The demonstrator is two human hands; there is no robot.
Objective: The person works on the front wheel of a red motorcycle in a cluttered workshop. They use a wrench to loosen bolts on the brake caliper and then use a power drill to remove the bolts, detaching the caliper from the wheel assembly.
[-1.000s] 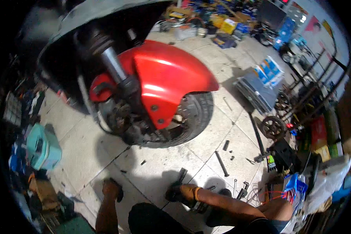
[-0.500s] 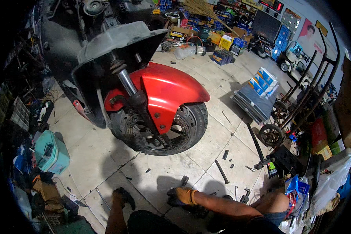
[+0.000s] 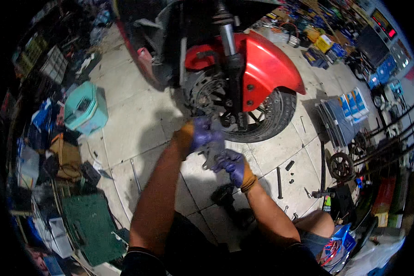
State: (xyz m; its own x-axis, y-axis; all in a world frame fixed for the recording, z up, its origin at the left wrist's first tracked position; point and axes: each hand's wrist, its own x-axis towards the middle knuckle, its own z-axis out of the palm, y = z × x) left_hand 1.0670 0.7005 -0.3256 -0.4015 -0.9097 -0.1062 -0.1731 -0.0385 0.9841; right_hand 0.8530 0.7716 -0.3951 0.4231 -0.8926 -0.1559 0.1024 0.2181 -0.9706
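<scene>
My left hand (image 3: 203,133), in a purple glove with an orange cuff, is closed on the upper side of a small, irregular grey metal part (image 3: 210,154). My right hand (image 3: 232,167), gloved the same way, grips the part's lower right side. Motion blurs the part and the left fingers, so its exact kind is unclear. Just beyond the hands stands a motorbike's front wheel (image 3: 285,112) with a drilled brake disc (image 3: 202,89). Over the tyre curves a glossy red mudguard (image 3: 271,69), beside the fork leg (image 3: 234,73).
A turquoise bin (image 3: 89,110) and a dark green case (image 3: 89,225) are on the left. A spanner (image 3: 135,177) lies on the tiles. To the right are a long bolt (image 3: 279,183), flat grey panels with boxes (image 3: 338,122) and a hand truck (image 3: 342,165).
Both hands have risen from near the floor and come together in front of the wheel, now holding the grey metal part. The view has shifted, moving the wheel up and right.
</scene>
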